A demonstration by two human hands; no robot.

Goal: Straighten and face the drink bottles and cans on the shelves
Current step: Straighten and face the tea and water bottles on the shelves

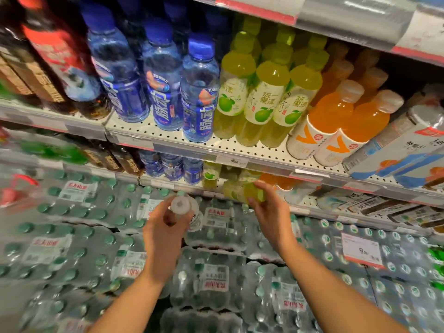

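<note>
Head view: facing bottles on the lower shelf (312,213).
Left hand (163,227) grips a clear bottle (183,206); right hand (269,210) grips a green bottle (242,192), which likely next goes upright, label forward.

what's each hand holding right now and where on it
The left hand grips a clear bottle with a white cap by its neck, just under the cap. The right hand holds a yellow-green bottle at its cap end, by the lower shelf.

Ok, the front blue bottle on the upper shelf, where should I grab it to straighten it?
Probably by the clear shoulder just under the cap of the front blue bottle, coming from the front. It stands nearest the shelf edge, neighbours crowd its sides, and only front and top are free.
</note>
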